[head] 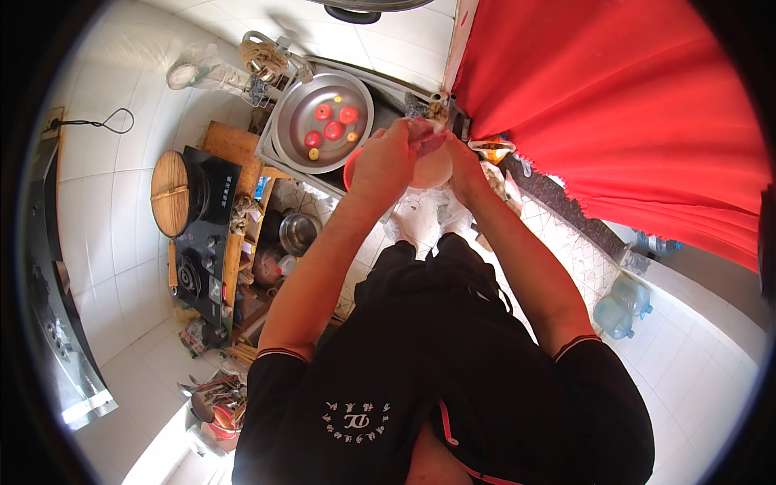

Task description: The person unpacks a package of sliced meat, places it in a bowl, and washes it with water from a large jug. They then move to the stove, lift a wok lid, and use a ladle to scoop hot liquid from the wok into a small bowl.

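Note:
Both hands are raised over the corner of a sink point(262, 149). My left hand point(388, 159) grips a dark pink piece of what looks like raw meat point(428, 139). From the other side, the fingertips of my right hand point(464, 159) hold its edge. Just beneath the meat is a pale round bowl point(431, 171), partly covered by my hands. A red rim point(350, 168) shows beside my left wrist; what it belongs to is hidden. Left of my hands, a steel basin point(288, 115) holds water, several red tomatoes point(334, 130) and small yellow pieces point(313, 154).
A faucet point(303, 68) stands behind the basin. To the left are a gas stove point(209, 254) and a wok with a wooden lid point(170, 193). A red curtain point(606, 109) hangs at right. Large water bottles point(621, 306) lie on the floor. Steel pots point(300, 232) sit under the counter.

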A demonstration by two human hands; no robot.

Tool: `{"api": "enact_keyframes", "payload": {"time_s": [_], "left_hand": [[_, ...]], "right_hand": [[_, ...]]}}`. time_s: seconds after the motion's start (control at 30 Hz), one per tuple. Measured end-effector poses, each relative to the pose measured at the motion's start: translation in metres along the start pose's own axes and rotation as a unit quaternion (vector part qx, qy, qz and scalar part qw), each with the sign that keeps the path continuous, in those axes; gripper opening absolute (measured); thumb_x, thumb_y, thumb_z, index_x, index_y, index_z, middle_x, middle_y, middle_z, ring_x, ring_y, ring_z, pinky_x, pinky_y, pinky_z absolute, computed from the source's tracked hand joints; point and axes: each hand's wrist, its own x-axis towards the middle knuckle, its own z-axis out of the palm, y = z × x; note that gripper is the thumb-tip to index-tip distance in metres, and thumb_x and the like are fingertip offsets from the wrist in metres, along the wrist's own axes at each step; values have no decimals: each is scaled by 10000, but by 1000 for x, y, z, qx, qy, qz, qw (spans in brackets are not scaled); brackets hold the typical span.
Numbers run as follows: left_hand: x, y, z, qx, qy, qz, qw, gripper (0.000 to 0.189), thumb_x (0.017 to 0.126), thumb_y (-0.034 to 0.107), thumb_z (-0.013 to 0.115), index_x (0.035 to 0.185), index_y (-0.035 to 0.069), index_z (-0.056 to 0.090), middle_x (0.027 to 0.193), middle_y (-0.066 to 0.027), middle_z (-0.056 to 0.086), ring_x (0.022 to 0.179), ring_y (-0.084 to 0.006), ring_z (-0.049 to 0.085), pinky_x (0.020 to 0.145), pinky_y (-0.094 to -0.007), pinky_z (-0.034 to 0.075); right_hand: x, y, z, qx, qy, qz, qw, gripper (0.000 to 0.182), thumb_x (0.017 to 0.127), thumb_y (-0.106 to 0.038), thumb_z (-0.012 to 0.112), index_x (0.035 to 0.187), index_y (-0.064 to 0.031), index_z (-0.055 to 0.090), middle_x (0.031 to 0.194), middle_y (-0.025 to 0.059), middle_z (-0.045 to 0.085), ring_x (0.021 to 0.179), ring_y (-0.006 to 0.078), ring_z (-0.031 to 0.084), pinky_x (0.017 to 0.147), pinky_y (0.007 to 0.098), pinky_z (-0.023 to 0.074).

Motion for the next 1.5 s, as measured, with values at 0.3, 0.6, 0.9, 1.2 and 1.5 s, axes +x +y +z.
{"api": "enact_keyframes", "payload": {"time_s": [0.3, 0.6, 0.9, 1.2, 1.5], "left_hand": [[14, 20, -40, -150, 37, -9, 988, 218, 977, 96, 531, 1170, 5, 578, 952, -157, 695, 810, -295, 689, 737, -391, 546], [10, 20, -43, -131, 78, -15, 988, 228, 1000, 79, 467, 1173, -24, 574, 886, -123, 683, 732, -207, 683, 682, -343, 544], [-3, -8, -14, -133, 85, -36, 987, 236, 999, 82, 445, 1174, -22, 566, 934, -121, 701, 724, -205, 679, 681, -340, 542], [29, -48, -20, -274, 132, -95, 948, 247, 1020, 102, 459, 1217, -30, 528, 977, -160, 678, 828, -176, 672, 741, -313, 536], [31, -92, -2, -474, 131, -193, 849, 289, 988, 62, 377, 1215, 33, 555, 979, -48, 641, 844, -106, 621, 716, -258, 526]], "right_hand": [[12, 0, 0, -4, 11, -6, 1000, 521, 1017, -516, 488, 1312, -94, 568, 1176, 56, 667, 991, 147, 676, 776, 313, 581], [12, 6, 2, 10, 20, -2, 1000, 496, 1028, -500, 478, 1293, -97, 593, 1181, 60, 676, 1005, 151, 680, 789, 335, 588], [13, 8, 4, -12, 0, -23, 1000, 512, 1020, -525, 481, 1278, -98, 595, 1167, 56, 671, 1019, 166, 673, 805, 360, 587], [22, 1, 14, 32, 43, -12, 998, 491, 1038, -475, 474, 1275, -59, 582, 1178, 92, 665, 1038, 208, 670, 824, 385, 587], [34, -18, 26, -17, 114, -14, 993, 507, 1024, -481, 510, 1239, -33, 608, 1096, 66, 689, 912, 166, 678, 719, 327, 562]]}}
